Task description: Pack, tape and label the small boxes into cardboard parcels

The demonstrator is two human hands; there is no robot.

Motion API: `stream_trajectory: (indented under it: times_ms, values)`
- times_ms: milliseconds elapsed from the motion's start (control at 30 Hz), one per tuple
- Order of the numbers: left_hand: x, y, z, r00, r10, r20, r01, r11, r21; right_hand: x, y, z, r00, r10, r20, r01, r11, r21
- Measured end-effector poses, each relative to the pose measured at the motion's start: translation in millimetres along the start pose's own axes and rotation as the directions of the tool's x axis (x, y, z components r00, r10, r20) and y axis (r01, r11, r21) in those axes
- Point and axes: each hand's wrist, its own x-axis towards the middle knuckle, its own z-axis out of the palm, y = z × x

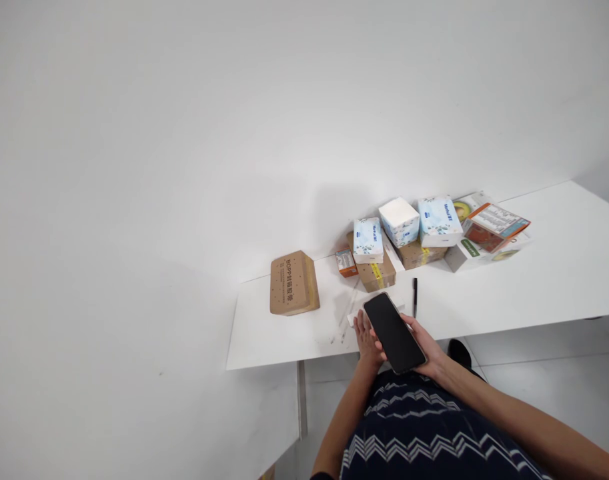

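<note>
A smartphone (394,332) with a dark screen is held tilted in front of me, above the table's front edge. My right hand (431,350) is closed around it from the right side, with part of the fingers hidden beneath it. Just left of the phone, my left hand (369,343) has its fingers stretched out over the table edge. Those fingers lie close to a white slip (351,320), partly covered by the hand and phone. A black pen (415,297) rests on the table beyond my right hand.
The white table (544,280) runs along a wall. At left stands a brown carton (294,283). Tissue packs (368,240) sit on brown boxes (377,275) near a small orange box (346,263). Further right, an orange-edged box (497,227) lies on white avocado-print boxes (467,255).
</note>
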Motion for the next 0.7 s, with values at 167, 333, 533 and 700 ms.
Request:
stream_trajectory:
  times_ms: [167,333,533,700]
  values:
    - [-4.1,-6.4,5.8,0.995,0.062,-0.074,-0.063,0.998,-0.013,-0.2,-0.7,1.6,0.999,-0.003,-0.040,0.004,1.000,0.031]
    - [-3.3,-2.5,1.7,0.989,0.079,-0.121,-0.075,0.997,0.037,-3.6,-0.9,3.6,0.997,-0.003,-0.079,0.003,1.000,0.001]
    - [7.4,7.8,-18.5,0.999,-0.006,-0.039,0.009,0.997,0.081,-12.0,-13.3,2.4,0.954,-0.179,-0.240,0.154,0.981,-0.118]
    - [15.7,3.9,-33.5,0.981,-0.196,0.000,0.194,0.972,0.131,-17.7,-41.7,-34.4,0.711,-0.543,-0.447,0.370,0.830,-0.418]
